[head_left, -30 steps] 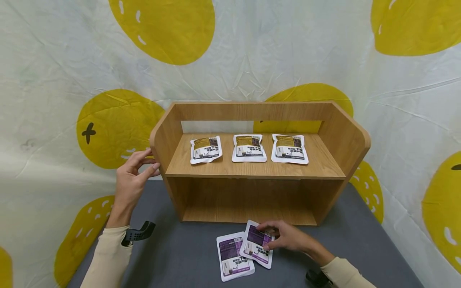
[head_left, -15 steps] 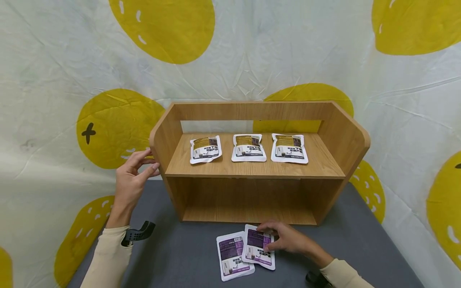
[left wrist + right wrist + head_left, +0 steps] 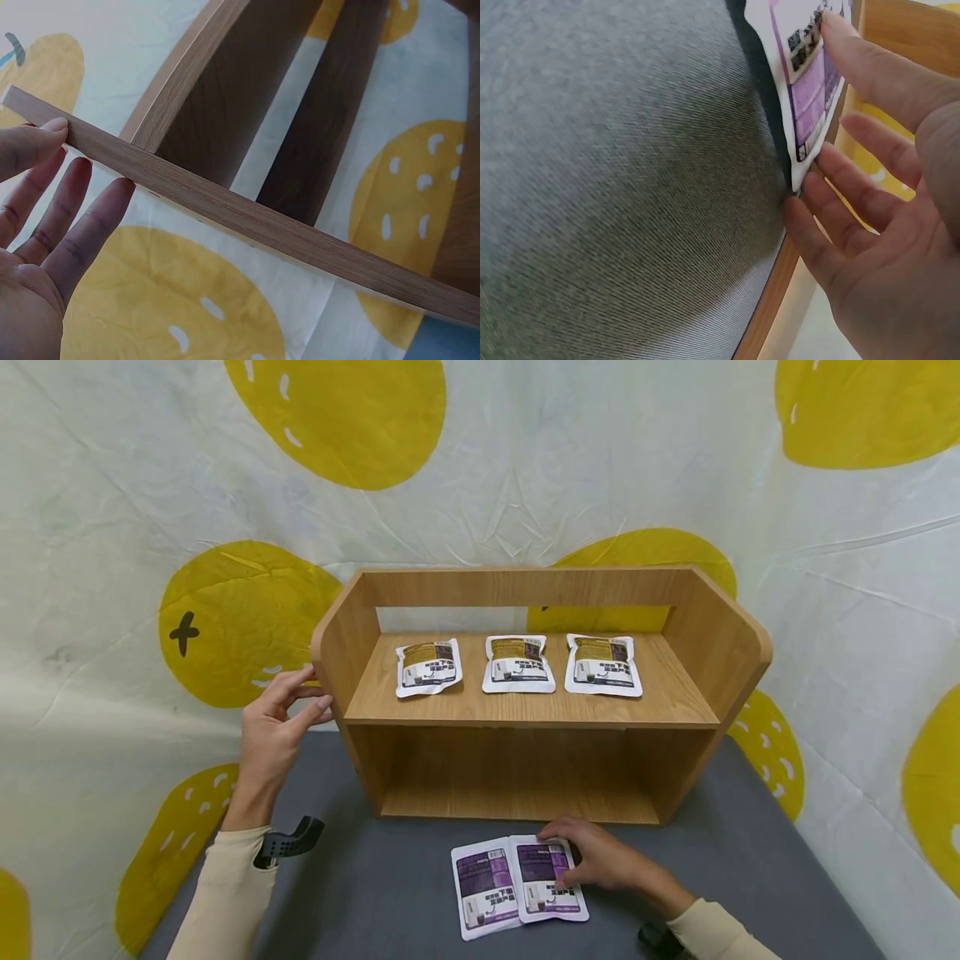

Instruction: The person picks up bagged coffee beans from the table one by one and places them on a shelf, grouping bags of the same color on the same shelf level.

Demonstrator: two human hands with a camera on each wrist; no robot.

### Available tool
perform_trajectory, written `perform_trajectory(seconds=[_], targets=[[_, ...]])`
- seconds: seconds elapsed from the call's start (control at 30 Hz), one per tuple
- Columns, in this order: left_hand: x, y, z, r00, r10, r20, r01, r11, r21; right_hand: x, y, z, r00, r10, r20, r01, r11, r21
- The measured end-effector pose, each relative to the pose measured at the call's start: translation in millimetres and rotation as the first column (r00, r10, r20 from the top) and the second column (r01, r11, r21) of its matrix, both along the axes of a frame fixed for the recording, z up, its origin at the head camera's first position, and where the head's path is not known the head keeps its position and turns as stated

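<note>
My right hand (image 3: 600, 857) pinches a white and purple pouch (image 3: 543, 893) on the grey table, thumb on its printed face and fingertips at its far edge. In the right wrist view the thumb lies on the pouch (image 3: 806, 82), and the other fingers spread along its end. Another purple pouch (image 3: 483, 889) lies flat just left of it, their edges meeting. At the far left, my left hand (image 3: 273, 743) touches the side panel of the wooden shelf (image 3: 525, 722). The left wrist view shows fairly straight fingers (image 3: 90, 232) against that panel's edge (image 3: 217, 199).
Three white and gold pouches stand in a row on the upper shelf: a left one (image 3: 429, 668), a middle one (image 3: 518, 665) and a right one (image 3: 603, 666). Below them is the lower compartment (image 3: 517, 772). A patterned curtain (image 3: 510, 460) hangs behind the grey table (image 3: 375, 885).
The right hand's pouch has slid slightly right and toward me, turning from tilted to nearly straight, and now overlaps the other purple pouch less. The left hand has stayed on the side panel.
</note>
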State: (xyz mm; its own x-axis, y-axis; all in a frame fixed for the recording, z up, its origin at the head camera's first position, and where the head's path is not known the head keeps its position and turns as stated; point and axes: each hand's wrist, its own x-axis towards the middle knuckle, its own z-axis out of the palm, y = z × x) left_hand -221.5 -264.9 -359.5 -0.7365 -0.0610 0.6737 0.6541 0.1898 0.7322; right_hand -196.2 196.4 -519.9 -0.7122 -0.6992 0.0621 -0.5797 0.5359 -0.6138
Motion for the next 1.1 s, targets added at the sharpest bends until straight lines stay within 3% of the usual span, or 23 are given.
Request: perform_trajectory(seconds=[0.23,0.33,0.57,0.7,0.8,1.1], targets=[[-0.1,-0.4,0.7,1.000,-0.011,0.001,0.011,1.000,0.014,4.0,-2.0,-0.4,0.996,-0.038,-0.075,0.042,0.997,0.059],[0.1,-0.6,0.2,1.000,-0.013,0.004,0.013,1.000,0.016,2.9,-1.2,-0.6,0.996,-0.060,-0.065,0.064,0.997,0.051],[0.3,-0.9,-0.4,1.000,-0.018,-0.001,0.018,1.000,0.017,-4.2,3.2,0.4,0.992,-0.067,0.105,0.072,0.996,-0.048],[0.5,-0.9,-0.5,1.000,-0.023,-0.004,0.023,1.000,0.018,-5.5,5.8,0.5,0.973,-0.030,0.227,0.063,0.988,-0.141],[0.7,-1.0,-0.6,1.000,-0.024,-0.006,0.024,1.000,0.018,-6.0,7.0,-0.1,0.966,0.002,0.260,0.055,0.976,-0.211],[0.4,-0.7,-0.1,1.000,-0.012,0.005,0.012,1.000,0.009,-7.5,4.4,-9.8,0.984,-0.022,0.177,0.073,0.953,-0.293]])
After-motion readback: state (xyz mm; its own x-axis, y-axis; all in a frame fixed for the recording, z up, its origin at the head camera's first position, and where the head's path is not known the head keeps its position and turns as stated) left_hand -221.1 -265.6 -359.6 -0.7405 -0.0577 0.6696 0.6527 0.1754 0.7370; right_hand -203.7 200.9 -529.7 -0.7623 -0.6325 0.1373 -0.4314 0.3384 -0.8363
